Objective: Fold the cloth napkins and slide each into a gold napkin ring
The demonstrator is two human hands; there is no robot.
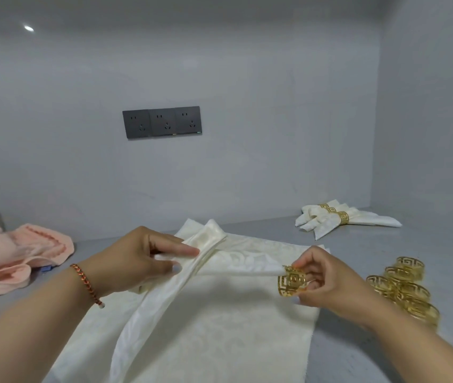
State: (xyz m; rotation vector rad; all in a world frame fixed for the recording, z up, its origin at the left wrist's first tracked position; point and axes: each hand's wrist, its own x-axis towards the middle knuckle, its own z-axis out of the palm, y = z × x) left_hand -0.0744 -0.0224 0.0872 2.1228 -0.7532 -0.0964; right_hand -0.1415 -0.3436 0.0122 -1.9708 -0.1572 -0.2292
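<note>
A folded cream napkin point(220, 265) is lifted above a flat cream napkin point(220, 335) spread on the grey counter. My left hand point(137, 261) pinches the folded napkin at its gathered middle. My right hand point(322, 280) holds a gold napkin ring point(291, 283) with a cut-out key pattern. The narrow tip of the folded napkin meets the ring's opening. A pile of several loose gold rings point(405, 288) lies just right of my right hand.
Finished napkins in gold rings point(338, 217) lie at the back right by the wall. A pink towel point(12, 252) is heaped at the left. A dark socket strip point(162, 121) is on the back wall. The grey counter point(358, 355) runs to the front right.
</note>
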